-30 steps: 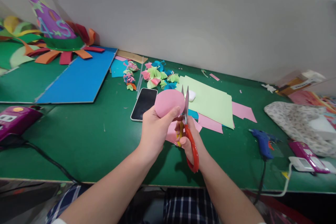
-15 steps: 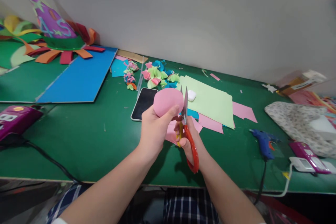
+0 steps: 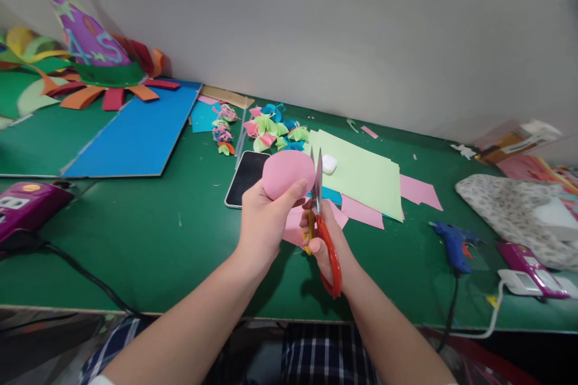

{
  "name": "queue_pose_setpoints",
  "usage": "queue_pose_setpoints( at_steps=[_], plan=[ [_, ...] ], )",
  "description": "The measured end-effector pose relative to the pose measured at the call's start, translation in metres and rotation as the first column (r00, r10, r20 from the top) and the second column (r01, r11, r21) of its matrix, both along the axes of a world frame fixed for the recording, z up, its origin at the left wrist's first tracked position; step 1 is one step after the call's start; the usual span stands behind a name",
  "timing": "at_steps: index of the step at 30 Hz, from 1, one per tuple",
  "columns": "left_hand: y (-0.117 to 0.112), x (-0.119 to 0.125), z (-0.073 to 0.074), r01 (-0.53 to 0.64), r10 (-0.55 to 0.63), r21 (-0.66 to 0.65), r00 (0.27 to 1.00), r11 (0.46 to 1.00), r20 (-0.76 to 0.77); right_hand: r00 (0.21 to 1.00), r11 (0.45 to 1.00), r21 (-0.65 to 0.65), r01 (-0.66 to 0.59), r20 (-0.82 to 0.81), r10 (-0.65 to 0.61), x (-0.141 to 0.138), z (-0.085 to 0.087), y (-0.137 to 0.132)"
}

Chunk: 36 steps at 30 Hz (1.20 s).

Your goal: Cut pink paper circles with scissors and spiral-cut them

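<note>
A rounded piece of pink paper [image 3: 286, 173] is pinched between the thumb and fingers of my left hand [image 3: 266, 222]. My right hand [image 3: 329, 240] is closed around the handles of a pair of scissors [image 3: 332, 258], one handle red and the other yellow. The scissors' blades point up and away, slightly parted, right beside the paper's right edge. Below and behind my hands lie pink paper pieces [image 3: 295, 228]. A smartphone [image 3: 246, 179] with a dark screen lies left of the paper, partly hidden by my left hand.
Green paper sheets [image 3: 365, 168] carry a small white case [image 3: 329, 163]. Folded paper flowers [image 3: 271, 126] sit at the back. A blue glue gun [image 3: 454, 246] lies right, near a patterned cloth [image 3: 506, 210]. A purple cone hat [image 3: 97, 42] stands left on a blue board [image 3: 139, 132].
My left hand and the pink paper have shifted very slightly left. The scissors stay almost where they were, blades still slightly parted.
</note>
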<state>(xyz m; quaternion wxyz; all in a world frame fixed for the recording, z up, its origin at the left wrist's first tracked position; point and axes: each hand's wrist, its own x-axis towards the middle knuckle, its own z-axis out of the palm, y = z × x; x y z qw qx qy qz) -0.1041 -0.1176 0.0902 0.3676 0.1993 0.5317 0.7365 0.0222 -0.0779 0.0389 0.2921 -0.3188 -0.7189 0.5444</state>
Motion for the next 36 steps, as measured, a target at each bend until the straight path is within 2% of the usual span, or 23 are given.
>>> queue_pose_setpoints(
  at_steps=[7, 17, 26, 36],
  plan=[
    [-0.0006, -0.0004, 0.0018, -0.004, 0.004, -0.004, 1.000, 1.000, -0.022, 0.999, 0.999, 0.006, -0.046, 0.008, 0.046, 0.0029, -0.0030, 0.0039],
    [0.0001, -0.0008, 0.0006, -0.014, 0.014, -0.008, 1.000, 1.000, -0.018, 1.000, 0.999, -0.028, 0.017, -0.020, -0.017, -0.0004, 0.0010, -0.0014],
    [0.0008, -0.0009, 0.0019, -0.012, 0.012, 0.006, 1.000, 1.000, -0.002, 1.000, 1.000, -0.027, 0.012, 0.008, -0.011, -0.0008, -0.0034, -0.0003],
    [0.0005, -0.0030, -0.0009, 0.007, -0.007, 0.012, 1.000, 1.000, -0.024, 0.999, 1.000, 0.000, 0.006, 0.044, -0.006, 0.0003, 0.0032, -0.0013]
  ],
)
